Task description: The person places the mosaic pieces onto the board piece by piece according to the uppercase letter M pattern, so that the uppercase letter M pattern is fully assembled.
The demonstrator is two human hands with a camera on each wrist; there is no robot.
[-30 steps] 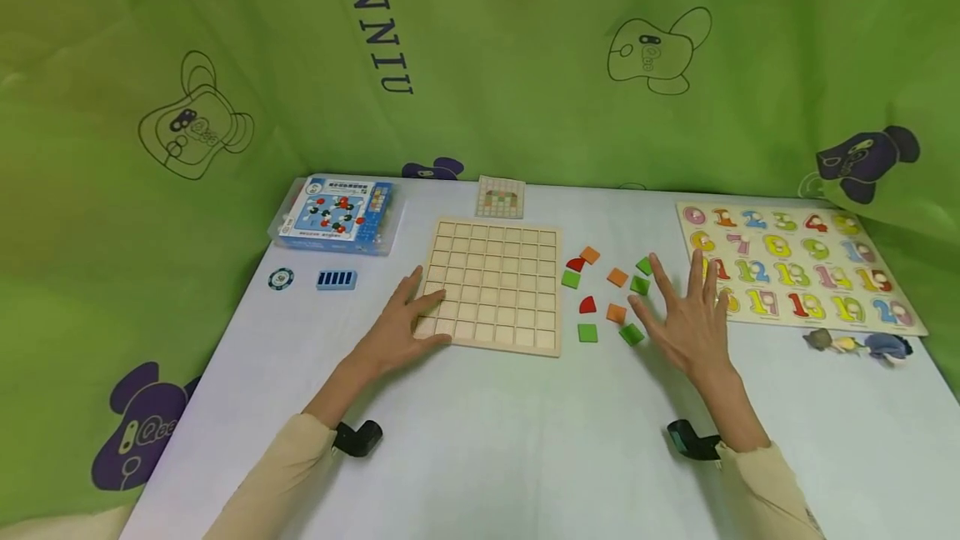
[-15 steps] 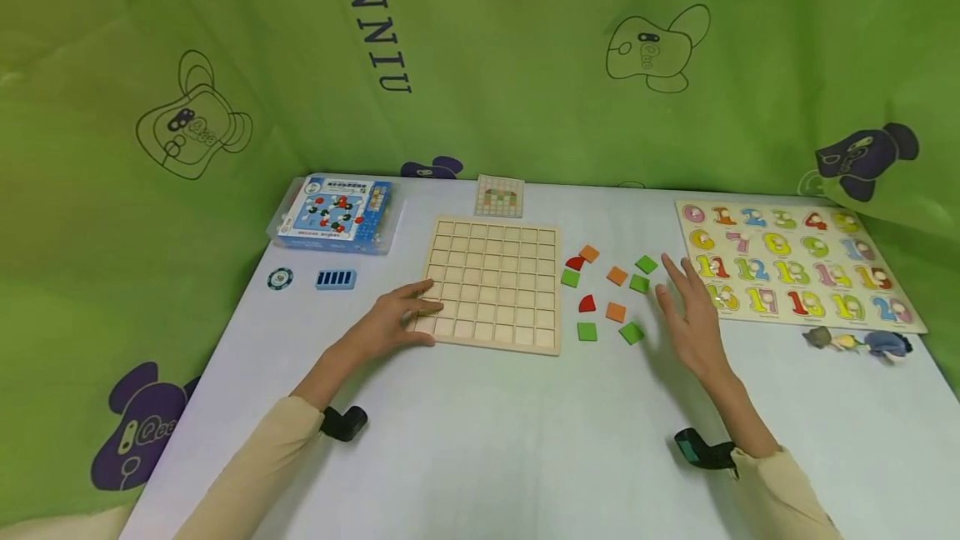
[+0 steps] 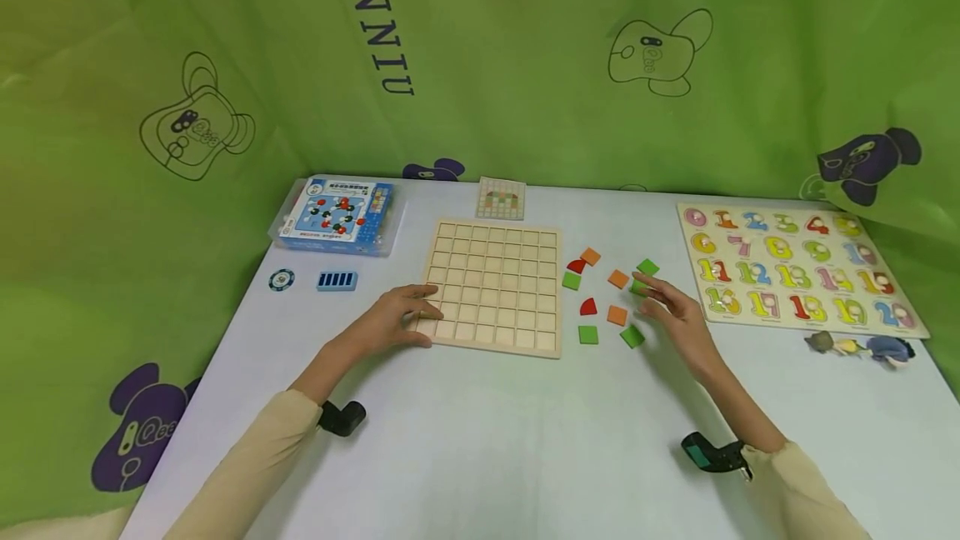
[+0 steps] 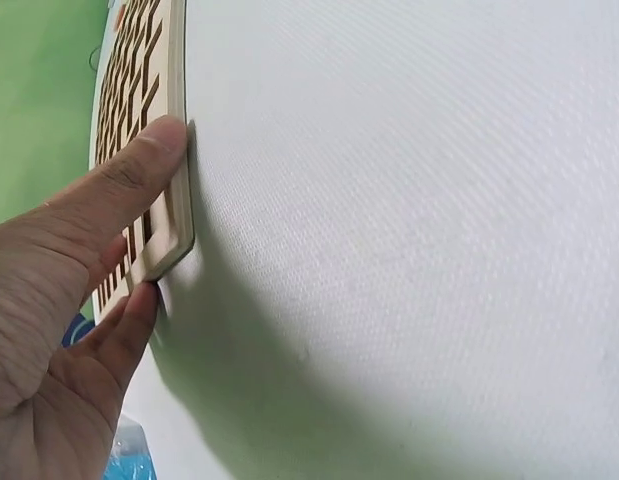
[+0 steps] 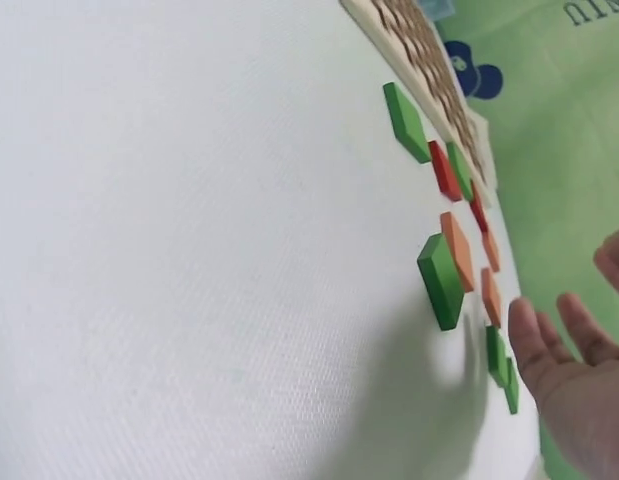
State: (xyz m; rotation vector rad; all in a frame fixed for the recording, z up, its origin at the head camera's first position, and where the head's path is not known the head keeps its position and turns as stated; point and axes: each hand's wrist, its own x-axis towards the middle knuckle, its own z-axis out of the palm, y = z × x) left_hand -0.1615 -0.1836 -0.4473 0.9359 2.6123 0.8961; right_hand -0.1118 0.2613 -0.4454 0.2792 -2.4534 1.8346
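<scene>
At the near-left corner of a wooden grid board [image 3: 495,286], my left hand [image 3: 388,321] holds the edges. The left wrist view has the thumb [image 4: 139,165] on the front edge and curled fingers [image 4: 129,330] round the left side. My right hand [image 3: 681,325] hovers over loose tiles right of the board, fingers loosely bent and nothing held. Its fingertips overlap a green square tile [image 3: 637,288] in the head view. Another green tile [image 3: 647,267] lies just behind, an orange tile [image 3: 618,279] to the left. Red quarter-round pieces [image 3: 588,307] and further squares lie nearer the board.
A pattern card [image 3: 501,198] lies behind the board. A boxed set [image 3: 337,215] stands back left, with a round chip [image 3: 281,279] and a blue block [image 3: 337,281] before it. A number puzzle [image 3: 795,265] and small figures [image 3: 862,347] are at right.
My right hand first drew back with spread fingers, then came left over the green tiles with its fingers bent. My left hand shifted slightly left and its fingers drew in at the board's corner.
</scene>
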